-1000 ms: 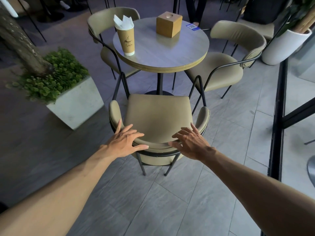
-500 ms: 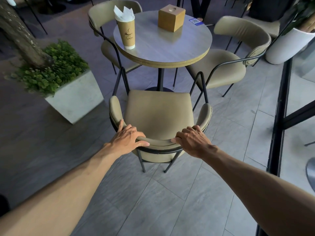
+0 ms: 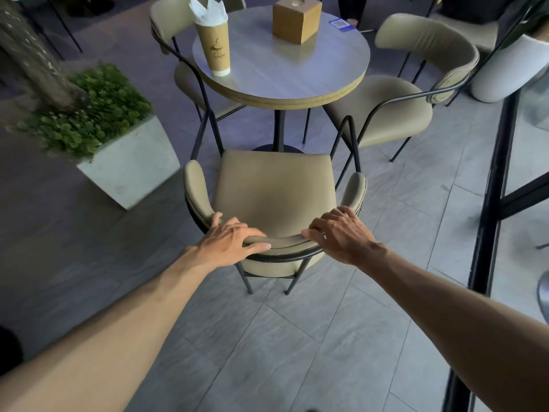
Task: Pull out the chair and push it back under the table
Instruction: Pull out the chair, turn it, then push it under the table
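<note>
An olive-padded chair point(image 3: 274, 188) with thin black legs stands on the tiled floor, its seat facing a round grey table point(image 3: 297, 72) and its front edge just short of the table's rim. My left hand point(image 3: 230, 240) grips the left part of the curved backrest, fingers wrapped over the top. On the right part of the backrest my right hand point(image 3: 338, 231) is closed the same way. The whole seat is in view and bare.
A paper cup point(image 3: 214, 47) with napkins and a wooden box point(image 3: 297, 19) stand on the table. Two more chairs sit at the table's left point(image 3: 169, 19) and right point(image 3: 416, 69). A concrete planter point(image 3: 127, 168) is at the left, a black metal frame point(image 3: 490, 203) at the right.
My hands went from hovering open above the backrest to closing on it. The view has come closer to the chair and table.
</note>
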